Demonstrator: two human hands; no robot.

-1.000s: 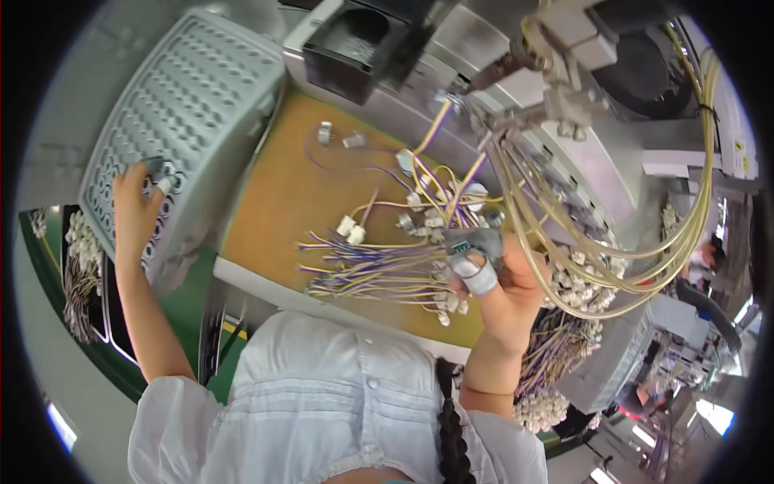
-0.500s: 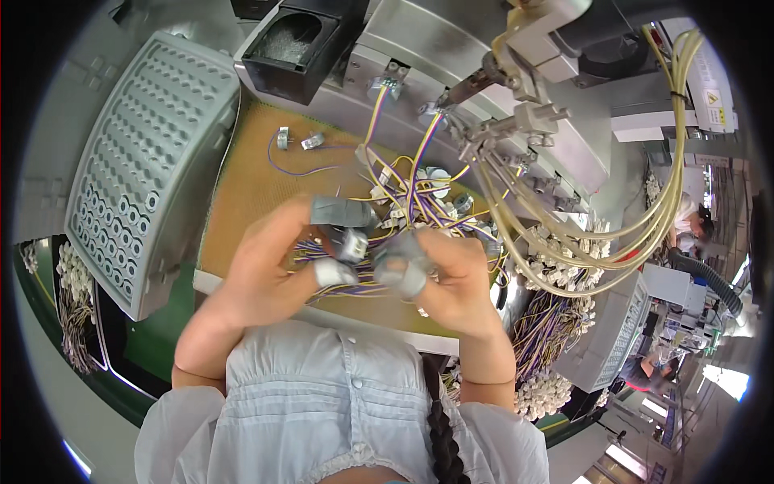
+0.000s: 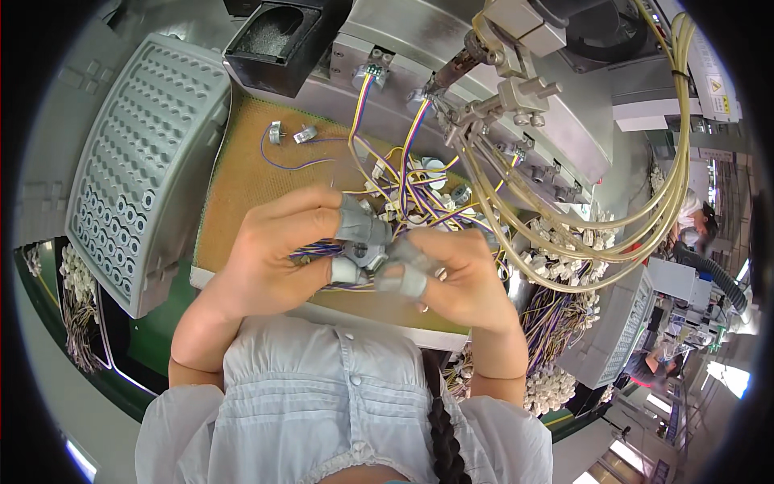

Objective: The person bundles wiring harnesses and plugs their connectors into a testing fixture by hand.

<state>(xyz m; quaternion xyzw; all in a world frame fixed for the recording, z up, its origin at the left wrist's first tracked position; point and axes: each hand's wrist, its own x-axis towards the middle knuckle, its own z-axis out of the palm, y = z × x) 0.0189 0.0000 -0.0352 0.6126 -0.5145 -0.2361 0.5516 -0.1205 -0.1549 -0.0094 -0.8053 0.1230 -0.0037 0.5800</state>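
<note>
Ref. landmark: brown mat point(image 3: 242, 177). Items listed largest to smallest.

Metal machine point(image 3: 395, 24): extends along far edge of mat. Its clamp arm point(image 3: 516, 109) sits past mat's far R corner.

Mat: flat in front of the person, w/ a pale strip along near edge.

Grey tray point(image 3: 184, 189): tilted, L of mat. Its near end holds round parts w/ dark rings; the rest of its face shows rows of recesses.

Clear tubes point(image 3: 684, 105): tied in one bundle, looping down R of mat.

Hanging wire bundles point(image 3: 548, 331): multi-col., w/ white connectors, R of mat.

Black bin point(image 3: 266, 74): at mat's far L corner; grainy grey contents.

L hand point(image 3: 286, 254): above mat's near half. Thumb & index tips nearly together, gripping the small grey part btw. them. Grey covers on these fingers.

R hand point(image 3: 455, 274): also above mat's near half, just R of L hand. Fingers bent in, thumb & index close together, tips blurred, at R side of the part; cannot tell if they grip anything.

Ribbon leads point(image 3: 411, 141): yellow, white & purple; run from machine's front onto the connector pile at mat's far R.

Small grey part point(image 3: 369, 255): above mat's near half, in L fingertips; detail partly hidden.

Loose metal parts point(image 3: 305, 134): 2 pcs., on mat's far L area, beside a curved purple wire point(image 3: 282, 167).
</note>
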